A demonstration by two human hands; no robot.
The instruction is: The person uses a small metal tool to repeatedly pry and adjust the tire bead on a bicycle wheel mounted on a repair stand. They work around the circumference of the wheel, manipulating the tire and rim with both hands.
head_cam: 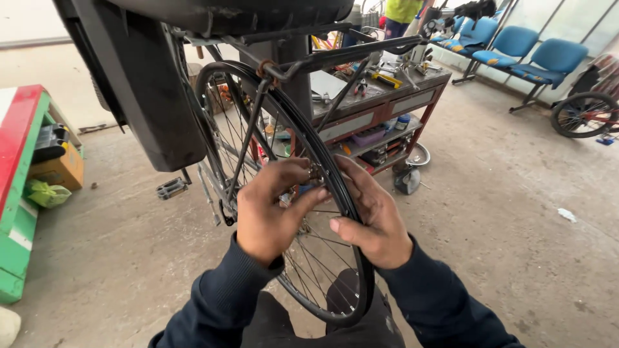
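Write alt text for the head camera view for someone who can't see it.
Two hands, the left hand and right hand, grip a bare bicycle wheel at its hub, one on each side, on a bike raised off a concrete floor. Behind stand a cluttered tool cart and blue chairs.

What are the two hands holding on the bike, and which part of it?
Both hold the rear bicycle wheel near its hub. The left hand reaches among the spokes; the right hand wraps over the black rim. Any small part between the fingertips can't be told.

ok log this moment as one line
left hand: at hub | right hand: on rim | rear wheel: mounted, no tyre
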